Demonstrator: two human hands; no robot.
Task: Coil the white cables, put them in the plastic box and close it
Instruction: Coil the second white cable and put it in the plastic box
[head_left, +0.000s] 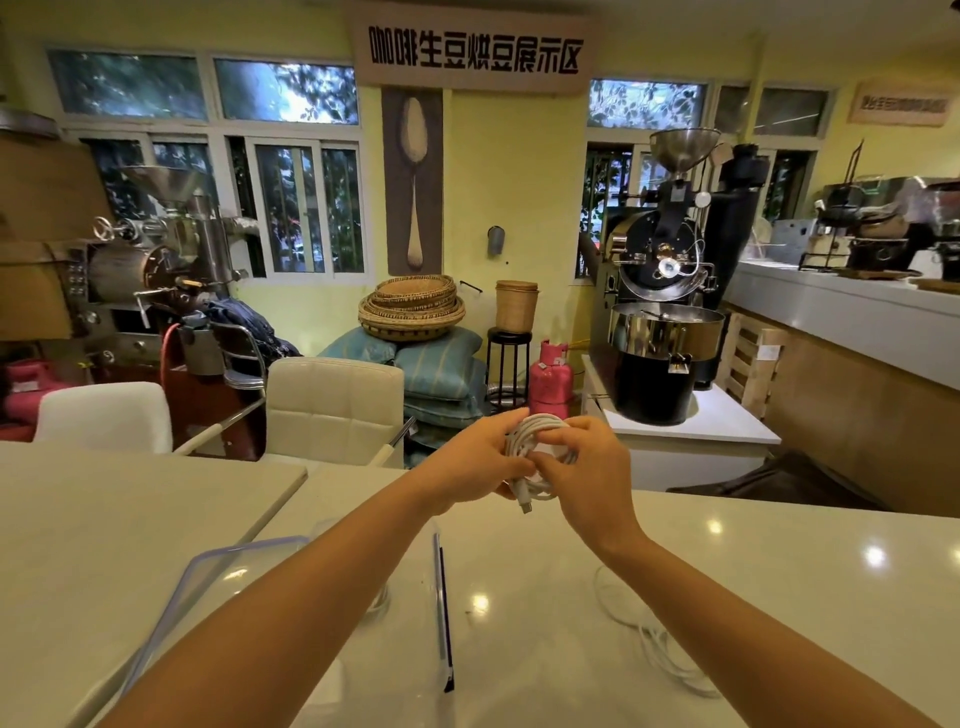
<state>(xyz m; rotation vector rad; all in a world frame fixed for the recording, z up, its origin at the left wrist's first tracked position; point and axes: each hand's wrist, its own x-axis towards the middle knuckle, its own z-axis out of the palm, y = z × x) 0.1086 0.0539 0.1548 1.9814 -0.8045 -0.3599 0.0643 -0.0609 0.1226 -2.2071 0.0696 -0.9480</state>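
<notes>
Both hands hold one coiled white cable in the air above the far part of the table. My left hand grips the coil's left side and my right hand pinches its right side. The cable's plug end hangs below the coil. A second white cable lies loose on the table under my right forearm. The clear plastic box stands open under my left arm, with a bit of white cable showing inside it. Its blue-rimmed lid lies to the left.
The white glossy table fills the foreground. Two white chairs stand beyond its far edge. Coffee roasters, baskets, cushions and a pink gas cylinder fill the room behind.
</notes>
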